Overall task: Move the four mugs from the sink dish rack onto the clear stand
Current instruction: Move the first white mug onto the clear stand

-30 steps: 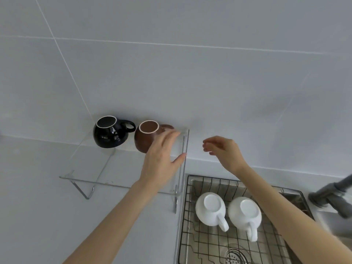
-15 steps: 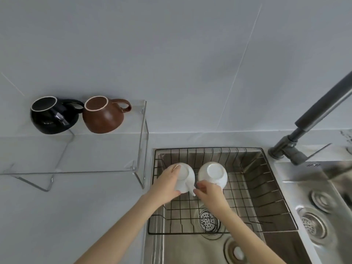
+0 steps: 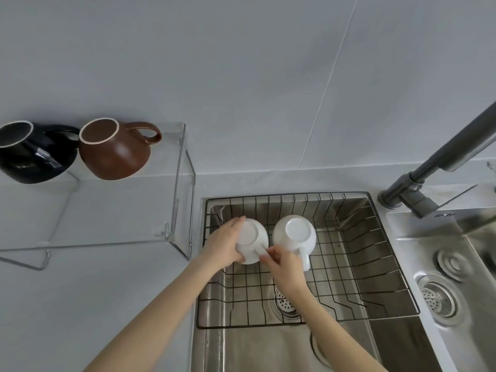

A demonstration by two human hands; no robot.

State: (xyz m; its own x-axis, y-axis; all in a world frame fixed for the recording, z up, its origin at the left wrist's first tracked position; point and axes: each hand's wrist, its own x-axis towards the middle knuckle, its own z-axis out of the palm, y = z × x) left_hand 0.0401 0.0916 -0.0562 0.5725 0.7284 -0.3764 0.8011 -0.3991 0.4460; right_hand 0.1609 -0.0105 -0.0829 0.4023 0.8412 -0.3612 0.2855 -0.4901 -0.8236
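Observation:
Two white mugs lie upside down in the black wire dish rack (image 3: 375,264) inside the sink. My left hand (image 3: 224,245) wraps the left side of the left white mug (image 3: 252,237). My right hand (image 3: 284,264) pinches that same mug's handle at its lower right. The right white mug (image 3: 295,232) stands untouched beside them, handle pointing toward me. On the clear stand (image 3: 177,189) at the left, a black mug (image 3: 29,154) and a brown mug (image 3: 115,149) sit upright against the wall.
A dark grey faucet (image 3: 434,167) rises at the right, over a second steel basin with a drain (image 3: 437,299). The grey counter (image 3: 94,304) stretches under and in front of the stand. The tiled wall is close behind.
My hands left the stand and came down into the rack. Both now grip the left white mug. The view swung right and down toward the sink.

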